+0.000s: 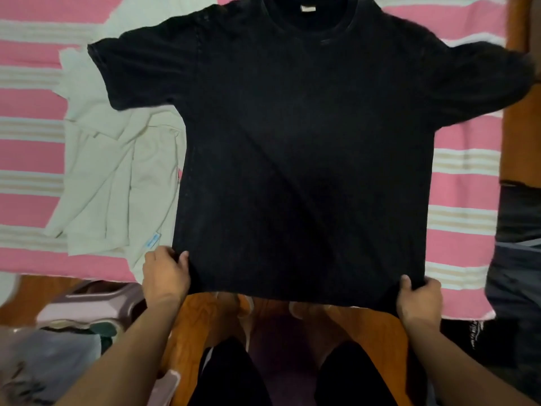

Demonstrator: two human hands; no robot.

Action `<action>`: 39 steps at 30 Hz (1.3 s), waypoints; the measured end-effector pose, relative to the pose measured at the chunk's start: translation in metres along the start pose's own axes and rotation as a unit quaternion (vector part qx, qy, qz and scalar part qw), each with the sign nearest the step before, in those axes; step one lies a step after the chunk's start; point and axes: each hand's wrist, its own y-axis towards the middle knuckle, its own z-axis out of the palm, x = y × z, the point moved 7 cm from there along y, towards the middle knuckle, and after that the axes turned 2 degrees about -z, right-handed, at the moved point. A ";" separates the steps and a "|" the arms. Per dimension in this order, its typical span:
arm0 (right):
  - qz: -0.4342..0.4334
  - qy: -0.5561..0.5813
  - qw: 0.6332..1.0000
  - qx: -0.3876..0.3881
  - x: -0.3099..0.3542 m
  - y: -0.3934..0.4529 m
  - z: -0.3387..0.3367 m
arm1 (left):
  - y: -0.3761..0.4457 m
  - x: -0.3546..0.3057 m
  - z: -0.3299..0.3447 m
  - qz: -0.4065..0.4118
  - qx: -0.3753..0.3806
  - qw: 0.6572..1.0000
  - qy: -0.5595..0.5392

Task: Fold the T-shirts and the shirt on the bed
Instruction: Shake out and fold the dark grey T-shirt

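Your left hand (pixel 165 273) grips the near-left corner of the black T-shirt (pixel 307 148) at its hem, thumb on top of the cloth and fingers curled under it. Your right hand (pixel 419 298) grips the near-right corner of the same hem in the same way, thumb lying over the fabric and the other fingers hidden beneath. Between your two hands the hem runs taut, just past the near edge of the bed (pixel 465 200).

From the hem the T-shirt spreads away from you over the striped pink and white bedcover, front or back side up, I cannot tell which. Its collar lies toward the far edge, with a small pale label (pixel 308 8) showing inside the neckline. Both short sleeves stick out sideways; the right one reaches the right edge of the bed and looks blurred.

A pale cream shirt (pixel 117 159) lies crumpled on the left half of the bed, partly under the black T-shirt's left side. A small blue tag (pixel 153 240) shows on it near your left hand.

Dark clothing (pixel 518 259) is heaped at the right edge of the bed. Below the near edge sits a mauve plastic basket (pixel 90 306) to the left of your arm, and your dark-trousered legs (pixel 231 376) stand over a reddish-brown floor (pixel 205 317).
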 end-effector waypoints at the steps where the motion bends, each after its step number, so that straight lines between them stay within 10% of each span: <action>1: 0.018 0.001 1.000 0.015 -0.007 -0.005 0.002 | -0.004 0.004 0.001 -0.002 0.009 1.000 0.010; 15: 0.032 0.048 0.994 -0.093 -0.025 -0.045 -0.045 | -0.034 0.035 -0.078 0.000 0.081 0.953 -0.292; 24: 0.047 0.004 0.999 -0.022 -0.036 -0.041 -0.037 | -0.037 0.013 -0.067 0.120 0.120 0.984 -0.063; 35: 0.118 -0.224 0.966 0.050 -0.026 -0.012 -0.030 | -0.017 0.053 -0.014 0.003 0.245 0.924 0.292; 39: -0.098 -0.226 0.969 -0.025 0.051 0.007 -0.058 | -0.040 -0.071 -0.004 0.139 0.241 0.932 0.231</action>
